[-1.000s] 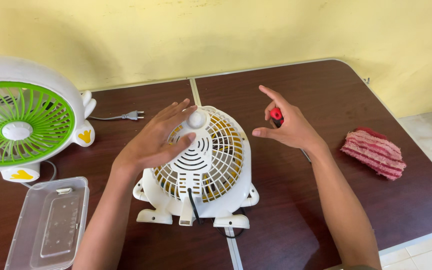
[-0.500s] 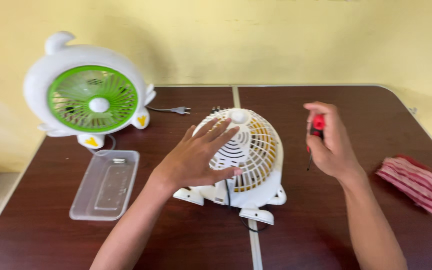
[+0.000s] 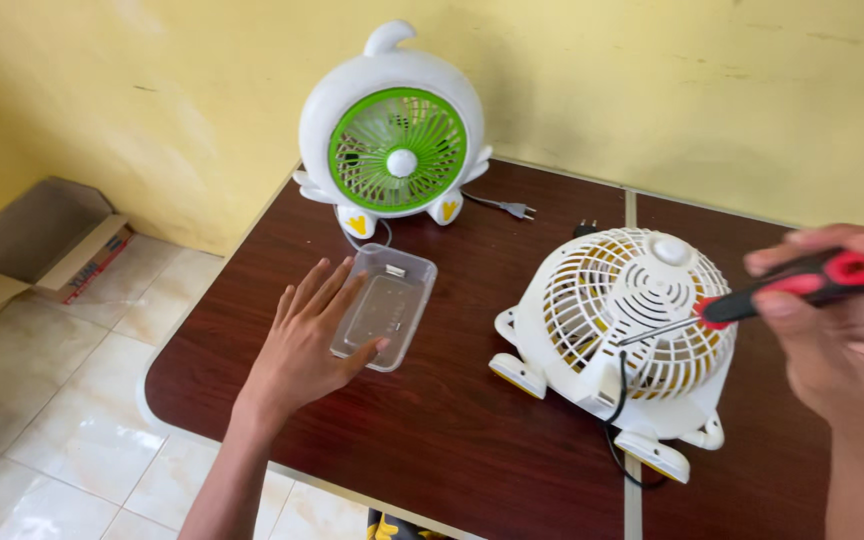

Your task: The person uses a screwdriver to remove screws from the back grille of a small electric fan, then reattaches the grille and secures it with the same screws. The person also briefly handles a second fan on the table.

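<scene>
Right grip (image 3: 852, 330) clamps the red screwdriver (image 3: 802, 285), tip on the white fan (image 3: 622, 330) grille (keep it steady); left hand (image 3: 307, 345) spreads wide, reaching the clear tray (image 3: 392, 300).

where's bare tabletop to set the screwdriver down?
Bare wood between the clear tray and the yellow-grille fan, running to the near table edge. Also behind that fan, right of the plug. Crowded: far-left corner with the green fan, tray and left hand.
</scene>
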